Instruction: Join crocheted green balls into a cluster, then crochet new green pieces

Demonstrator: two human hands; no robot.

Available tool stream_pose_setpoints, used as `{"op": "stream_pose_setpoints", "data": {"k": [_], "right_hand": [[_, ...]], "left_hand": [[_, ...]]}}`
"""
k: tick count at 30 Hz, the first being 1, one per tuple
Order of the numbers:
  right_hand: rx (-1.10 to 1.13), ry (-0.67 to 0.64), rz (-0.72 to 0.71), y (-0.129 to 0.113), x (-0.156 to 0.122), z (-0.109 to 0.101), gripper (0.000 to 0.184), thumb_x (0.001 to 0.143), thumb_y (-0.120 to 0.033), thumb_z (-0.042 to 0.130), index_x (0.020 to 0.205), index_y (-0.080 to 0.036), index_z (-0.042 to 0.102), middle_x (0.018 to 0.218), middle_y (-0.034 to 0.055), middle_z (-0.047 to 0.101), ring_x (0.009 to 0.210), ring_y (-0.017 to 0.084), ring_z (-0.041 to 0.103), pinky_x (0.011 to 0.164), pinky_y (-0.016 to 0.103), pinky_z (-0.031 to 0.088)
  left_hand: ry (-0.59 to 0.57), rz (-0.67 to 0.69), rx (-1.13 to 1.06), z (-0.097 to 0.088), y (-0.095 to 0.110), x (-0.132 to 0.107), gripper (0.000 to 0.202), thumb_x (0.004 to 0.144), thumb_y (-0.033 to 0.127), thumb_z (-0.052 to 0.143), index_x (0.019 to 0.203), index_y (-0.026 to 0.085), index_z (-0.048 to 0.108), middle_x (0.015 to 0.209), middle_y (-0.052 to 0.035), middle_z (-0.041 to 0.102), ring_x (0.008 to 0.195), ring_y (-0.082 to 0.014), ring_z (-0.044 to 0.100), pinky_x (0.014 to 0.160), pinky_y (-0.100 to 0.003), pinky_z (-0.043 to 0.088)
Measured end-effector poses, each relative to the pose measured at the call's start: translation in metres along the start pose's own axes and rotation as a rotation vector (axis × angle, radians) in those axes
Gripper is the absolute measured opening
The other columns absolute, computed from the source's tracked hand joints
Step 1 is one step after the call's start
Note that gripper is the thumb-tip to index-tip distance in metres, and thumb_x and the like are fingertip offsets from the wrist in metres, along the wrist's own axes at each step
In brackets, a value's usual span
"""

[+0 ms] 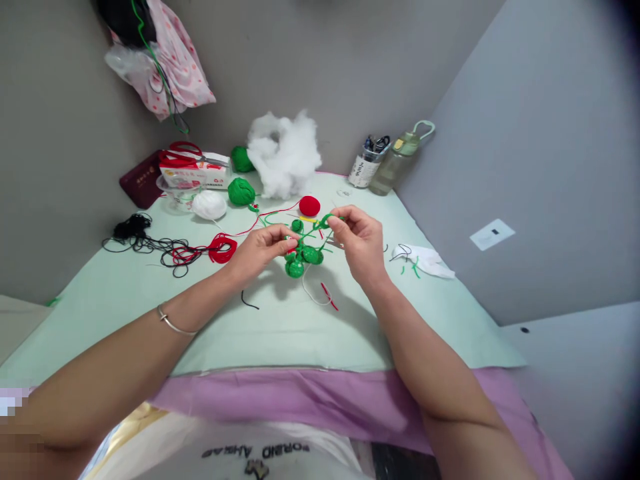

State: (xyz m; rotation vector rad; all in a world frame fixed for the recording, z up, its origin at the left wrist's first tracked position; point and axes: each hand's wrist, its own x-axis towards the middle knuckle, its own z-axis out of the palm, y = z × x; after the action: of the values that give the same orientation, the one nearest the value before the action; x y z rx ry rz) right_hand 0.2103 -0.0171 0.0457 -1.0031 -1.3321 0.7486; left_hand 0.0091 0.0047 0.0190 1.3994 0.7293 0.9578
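My left hand [263, 250] pinches a small crocheted piece made of several green balls [295, 268], with a bit of red and white showing beside the fingertips. The balls hang just above the table between my two hands. On the other side, my right hand [361, 241] is closed on green yarn [324, 222], which runs across from the piece. Whether a hook or needle is also in those fingers is too small to tell. Under the piece, a white thread [313, 299] loops over the table next to a short red strip [329, 297].
Behind my hands lie a red ball [309, 206], green yarn [241, 191], white yarn [209, 205] and white stuffing [285, 153]. Red-handled scissors [183, 155] rest on a box. Tangled black cord [133, 228] is at left; a bottle [395, 163] and pen cup [365, 167] stand back right.
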Motion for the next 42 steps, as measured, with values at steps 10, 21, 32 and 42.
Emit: {"op": "stream_pose_setpoints", "data": {"k": [10, 21, 32, 42], "right_hand": [[-0.005, -0.199, 0.064, -0.004, -0.003, 0.004, 0.030, 0.077, -0.046, 0.077, 0.080, -0.018, 0.068, 0.071, -0.0017, 0.057, 0.060, 0.009, 0.043, 0.055, 0.026, 0.037], [-0.033, -0.153, 0.166, -0.001, 0.000, 0.000, 0.031, 0.074, -0.045, 0.079, 0.081, -0.016, 0.070, 0.061, -0.0033, 0.053, 0.057, 0.010, 0.043, 0.054, 0.026, 0.035], [-0.027, -0.162, 0.187, -0.004, -0.001, 0.000, 0.034, 0.073, -0.048, 0.080, 0.081, -0.017, 0.070, 0.062, -0.0033, 0.052, 0.057, 0.010, 0.042, 0.054, 0.027, 0.034], [-0.033, -0.164, 0.175, -0.006, -0.001, 0.001, 0.031, 0.075, -0.046, 0.078, 0.081, -0.017, 0.069, 0.062, -0.0033, 0.053, 0.059, 0.010, 0.044, 0.055, 0.027, 0.035]], "left_hand": [[-0.124, 0.033, -0.013, 0.004, -0.006, -0.003, 0.030, 0.084, 0.038, 0.074, 0.107, 0.020, 0.070, 0.108, -0.0055, 0.070, 0.096, -0.0190, 0.062, 0.087, -0.032, 0.046], [-0.127, -0.087, 0.003, 0.008, -0.003, -0.009, 0.033, 0.088, 0.047, 0.070, 0.108, 0.024, 0.081, 0.108, -0.0071, 0.077, 0.099, -0.0209, 0.065, 0.087, -0.030, 0.046], [-0.111, -0.125, -0.087, 0.008, 0.000, -0.008, 0.031, 0.086, 0.045, 0.074, 0.106, 0.023, 0.082, 0.101, -0.0074, 0.078, 0.095, -0.0200, 0.067, 0.082, -0.029, 0.047], [-0.022, -0.144, -0.140, 0.007, -0.002, -0.006, 0.033, 0.078, 0.040, 0.082, 0.104, 0.021, 0.075, 0.091, -0.0042, 0.075, 0.084, -0.0168, 0.066, 0.077, -0.029, 0.048]]}}
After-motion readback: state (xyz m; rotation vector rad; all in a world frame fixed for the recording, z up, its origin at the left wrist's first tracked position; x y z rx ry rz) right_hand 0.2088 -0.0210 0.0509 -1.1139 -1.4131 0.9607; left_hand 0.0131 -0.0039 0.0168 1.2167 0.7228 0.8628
